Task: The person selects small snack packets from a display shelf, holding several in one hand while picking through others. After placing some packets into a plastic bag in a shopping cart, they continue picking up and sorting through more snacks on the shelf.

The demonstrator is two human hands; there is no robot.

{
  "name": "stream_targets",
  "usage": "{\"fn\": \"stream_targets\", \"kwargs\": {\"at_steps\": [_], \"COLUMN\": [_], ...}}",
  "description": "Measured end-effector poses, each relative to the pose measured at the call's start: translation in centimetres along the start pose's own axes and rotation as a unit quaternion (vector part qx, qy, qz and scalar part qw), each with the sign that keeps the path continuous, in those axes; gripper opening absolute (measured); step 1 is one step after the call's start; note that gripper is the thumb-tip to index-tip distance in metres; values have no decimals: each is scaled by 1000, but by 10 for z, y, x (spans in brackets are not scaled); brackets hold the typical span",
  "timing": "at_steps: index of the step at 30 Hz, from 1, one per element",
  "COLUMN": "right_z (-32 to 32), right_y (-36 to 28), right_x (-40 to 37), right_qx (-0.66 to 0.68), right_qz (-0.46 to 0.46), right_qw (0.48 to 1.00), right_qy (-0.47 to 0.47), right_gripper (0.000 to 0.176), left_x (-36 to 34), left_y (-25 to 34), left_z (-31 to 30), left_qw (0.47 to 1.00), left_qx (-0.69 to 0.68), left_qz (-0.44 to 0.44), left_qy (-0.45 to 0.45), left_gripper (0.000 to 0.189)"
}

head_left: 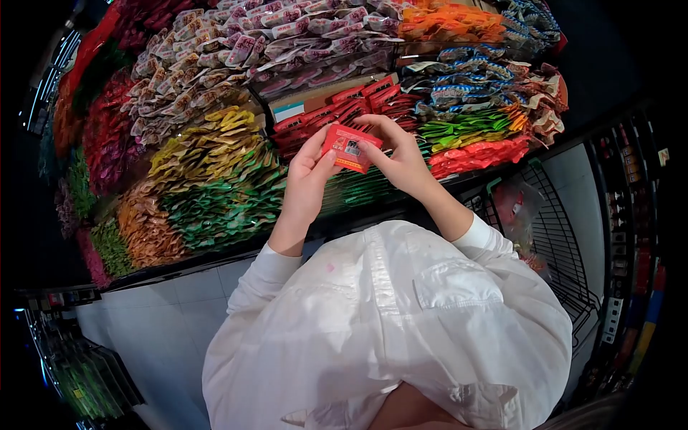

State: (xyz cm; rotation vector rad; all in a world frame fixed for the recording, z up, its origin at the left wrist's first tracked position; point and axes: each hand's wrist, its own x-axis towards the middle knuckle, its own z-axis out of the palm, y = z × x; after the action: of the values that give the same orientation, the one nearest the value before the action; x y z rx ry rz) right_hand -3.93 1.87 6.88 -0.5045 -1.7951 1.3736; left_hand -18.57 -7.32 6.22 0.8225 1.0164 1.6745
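Left of the hands lie yellow packets (204, 143). The left hand (309, 163) pinches the left edge of a red packet (347, 148), held between both hands; the right hand (401, 159) grips its right side. Light edge pinches, thumbs off the print, should keep it legible. Right of them stands a wire cart (560, 228).

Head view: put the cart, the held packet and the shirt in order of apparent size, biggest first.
1. Shirt, partly because it is nearest the camera
2. Cart, partly hidden by the sleeve
3. Held packet, clearly smallest
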Motion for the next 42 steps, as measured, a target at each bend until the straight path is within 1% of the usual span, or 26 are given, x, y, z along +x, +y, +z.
{"fn": "stream_targets", "kwargs": {"at_steps": [2,3,4,6,7,8,10,11,12,13,14,15,16,18,19,21,22,24,26,28,30,32,33,35,40,42], "right_z": [-2,-2,-2,-3,-4,-4,-4,-5,-6,-8,-10,-12,-11,-12,-9,4,10,22,28,32,32,30,29,26,26,26], "right_y": [5,5,7,17,26,30,33,34,32,28,20,15,18,17,19,23,30,52,64,71,75,77,82,93,91,91], "right_x": [3,3,3,3,4,3,3,5,9,16,24,33,44,69,81,105,114,130,136,139,139,139,141,145,145,144], "right_qx": [-17,-12,-13,-22,-41,-41,-23,-52,-72,-116,-159,-165,-181,-268,-269,-370,-371,-341,-354,-430,-429,-445,-447,-444,-444,-451], "right_qz": [45,65,61,71,60,59,87,79,63,60,57,62,21,-67,-68,-158,-160,-144,-138,-117,-95,-59,-58,-40,-6,2], "right_qw": [998,996,997,994,993,993,986,985,986,985,981,982,983,961,961,916,915,929,924,889,889,878,877,866,866,861], "right_qy": [-48,-52,-51,-76,-91,-93,-137,-142,-137,-116,-96,-63,-17,-13,-13,-11,-11,-30,-47,-104,-125,-169,-168,-225,-231,-237], "right_gripper": [24,20,20,18,16,16,15,15,16,16,16,16,17,21,21,20,20,16,17,17,17,19,19,21,22,22], "left_x": [-1,0,0,2,3,4,6,7,12,18,25,36,43,56,61,68,67,64,60,57,54,52,51,52,55,57], "left_y": [-3,-3,-5,-12,-14,-15,-14,-12,-11,-12,-12,-16,-15,-13,-14,-18,-16,-13,-10,-9,-12,-16,-16,-16,-16,-20], "left_z": [-2,-4,-8,-17,-22,-26,-31,-33,-35,-39,-43,-52,-56,-58,-60,-65,-64,-63,-65,-66,-67,-68,-69,-68,-68,-71], "left_qw": [999,999,999,983,958,958,916,928,928,878,808,738,675,615,615,570,570,617,623,634,631,633,633,633,623,601], "left_qx": [33,6,7,178,283,283,393,370,370,469,559,632,701,756,756,812,812,784,780,772,775,771,771,770,779,795], "left_qz": [-22,-31,-27,21,40,41,66,6,6,96,184,234,227,216,217,123,124,68,58,41,41,75,72,72,58,75], "left_qy": [-35,-40,-42,-49,-28,-26,-39,-44,-42,-19,5,14,37,50,51,31,32,7,-2,-23,-25,-15,-17,-17,-27,-17], "left_gripper": [42,41,41,38,35,35,33,35,35,35,35,37,39,45,45,55,55,60,59,57,57,57,59,59,65,68]}}
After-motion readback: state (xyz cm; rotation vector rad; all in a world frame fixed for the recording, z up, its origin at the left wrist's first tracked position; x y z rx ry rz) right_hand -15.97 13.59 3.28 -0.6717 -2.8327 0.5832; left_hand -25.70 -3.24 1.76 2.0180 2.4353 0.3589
